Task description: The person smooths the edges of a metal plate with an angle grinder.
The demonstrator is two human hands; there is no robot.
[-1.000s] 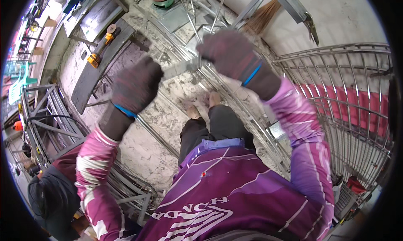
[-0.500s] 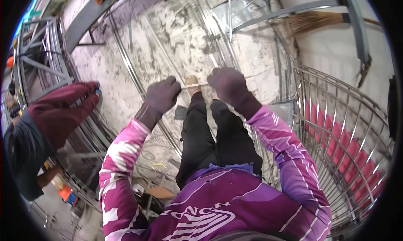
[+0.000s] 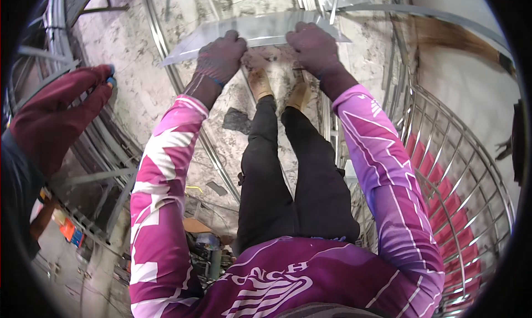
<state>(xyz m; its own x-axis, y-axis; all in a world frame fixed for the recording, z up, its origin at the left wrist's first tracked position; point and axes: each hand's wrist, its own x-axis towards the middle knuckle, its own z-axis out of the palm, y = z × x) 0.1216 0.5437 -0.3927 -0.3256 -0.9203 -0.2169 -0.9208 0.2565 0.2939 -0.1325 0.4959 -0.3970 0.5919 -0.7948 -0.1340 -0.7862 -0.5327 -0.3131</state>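
Flat metal strip point(image 3: 260, 32), held level above the concrete floor point(image 3: 138, 80): gloved left hand point(image 3: 220, 57) and right hand point(image 3: 313, 46), fingers closed on its lower edge.

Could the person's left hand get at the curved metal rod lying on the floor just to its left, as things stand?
Probably yes, but not at once: the left hand is gripping the flat metal strip together with the right hand. The curved rod lies bare on the concrete floor, nothing covering it.
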